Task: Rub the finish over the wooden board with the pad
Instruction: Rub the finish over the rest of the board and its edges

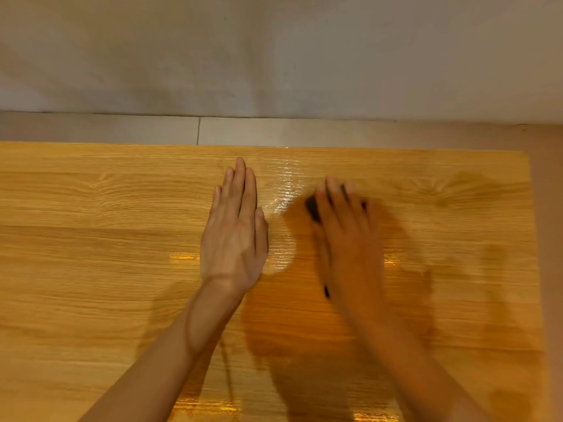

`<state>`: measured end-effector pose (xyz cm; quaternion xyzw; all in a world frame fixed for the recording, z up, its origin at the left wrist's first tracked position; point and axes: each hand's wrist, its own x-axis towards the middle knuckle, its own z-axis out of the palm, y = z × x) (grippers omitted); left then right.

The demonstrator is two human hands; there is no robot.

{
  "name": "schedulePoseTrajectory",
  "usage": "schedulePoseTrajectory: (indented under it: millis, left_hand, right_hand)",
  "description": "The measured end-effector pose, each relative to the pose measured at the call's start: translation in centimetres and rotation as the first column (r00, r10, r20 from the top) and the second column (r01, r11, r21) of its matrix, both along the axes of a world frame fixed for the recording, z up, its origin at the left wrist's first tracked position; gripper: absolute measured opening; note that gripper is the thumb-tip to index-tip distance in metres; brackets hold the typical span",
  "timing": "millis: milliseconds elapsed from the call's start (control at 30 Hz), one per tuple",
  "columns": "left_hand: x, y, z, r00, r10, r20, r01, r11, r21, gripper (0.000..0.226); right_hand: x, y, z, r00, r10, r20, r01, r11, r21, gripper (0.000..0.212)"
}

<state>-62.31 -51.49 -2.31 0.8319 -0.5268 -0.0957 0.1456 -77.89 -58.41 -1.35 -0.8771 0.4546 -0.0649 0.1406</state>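
Note:
The wooden board fills the lower part of the head view, light oak with a glossy wet sheen near its middle. My left hand lies flat on it, fingers straight and together, palm down. My right hand is blurred with motion and presses a dark pad onto the board; only dark edges of the pad show beside and between the fingers. The fingers look spread over the pad.
Beyond the board's far edge runs a strip of pale floor tiles and a grey wall. The board's right edge meets a pinkish floor. Darker patches mark the board on the right.

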Motion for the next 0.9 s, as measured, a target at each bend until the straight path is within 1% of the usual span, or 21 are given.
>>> schedulePoseTrajectory:
  millis: [67,133,200,300,367,400,467,500,567,600,667,733,767,833,900]
  left_hand:
    - [0.1,-0.1,0.0,1.000,-0.001,0.005,0.001,1.000,-0.003,0.056]
    - [0.2,-0.2,0.0,1.000,0.002,0.012,-0.002,1.000,-0.003,0.056]
    - [0.2,-0.2,0.1,1.000,0.000,0.013,0.000,1.000,-0.009,0.056]
    - [0.2,-0.2,0.2,1.000,-0.005,0.007,0.005,1.000,-0.014,0.055]
    - [0.2,-0.2,0.3,1.000,-0.005,-0.007,0.005,1.000,-0.019,0.056]
    - [0.2,-0.1,0.3,1.000,-0.005,-0.017,0.005,1.000,-0.025,0.056]
    - [0.1,-0.1,0.2,1.000,-0.008,-0.028,0.007,0.999,-0.035,0.056]
    - [0.1,0.0,0.2,1.000,-0.010,-0.028,0.009,0.999,-0.038,0.056]
    - [0.1,-0.1,0.2,1.000,-0.008,-0.018,0.008,0.999,-0.040,0.056]
    - [0.1,-0.1,0.2,1.000,-0.010,-0.011,0.009,0.999,-0.037,0.056]
    - [0.1,0.0,0.2,1.000,-0.007,-0.004,0.007,0.999,-0.035,0.055]
    - [0.1,0.0,0.1,1.000,-0.003,-0.008,0.002,0.999,-0.038,0.055]
    - [0.1,0.0,0.1,1.000,0.000,-0.013,-0.001,0.999,-0.041,0.055]
    - [0.1,0.0,0.0,1.000,0.006,-0.016,-0.007,0.999,-0.047,0.055]
    - [0.1,0.0,-0.1,1.000,0.006,-0.009,-0.006,0.999,-0.050,0.055]
  right_hand:
    - [-0.1,1.2,-0.3,0.998,0.059,-0.012,-0.059,0.998,-0.015,0.063]
    - [2.2,-1.1,-0.3,0.995,0.091,-0.041,-0.091,0.996,-0.003,0.056]
    - [5.5,-4.4,-0.2,0.996,0.066,-0.068,-0.067,0.998,-0.012,0.048]
    - [7.8,-6.3,-0.4,0.998,0.004,-0.063,-0.005,1.000,-0.010,0.049]
    - [6.1,-4.2,-0.4,0.998,-0.009,-0.055,0.007,1.000,-0.026,0.049]
    - [4.5,-2.4,-0.5,0.999,-0.004,-0.050,0.003,1.000,-0.021,0.053]
    - [1.0,1.3,-0.3,0.999,0.028,-0.042,-0.028,1.000,0.002,0.058]
    - [-0.2,2.2,-0.2,0.998,0.055,-0.040,-0.055,0.998,0.008,0.057]
    - [-0.6,0.9,-0.1,0.994,0.097,-0.054,-0.096,0.995,0.014,0.054]
    - [0.2,-0.9,0.1,0.993,0.079,-0.083,-0.078,0.997,0.020,0.054]
    - [2.4,-5.6,0.2,0.991,-0.017,-0.134,0.016,1.000,-0.004,0.052]
    - [3.8,-9.4,0.4,0.986,-0.124,-0.113,0.127,0.992,0.026,0.050]
    - [3.7,-10.0,0.4,0.984,-0.144,-0.100,0.149,0.988,0.040,0.050]
    - [2.2,-8.1,0.6,0.982,-0.145,-0.124,0.151,0.987,0.047,0.051]
    - [-0.7,-3.9,1.0,0.969,-0.126,-0.213,0.127,0.992,-0.009,0.054]
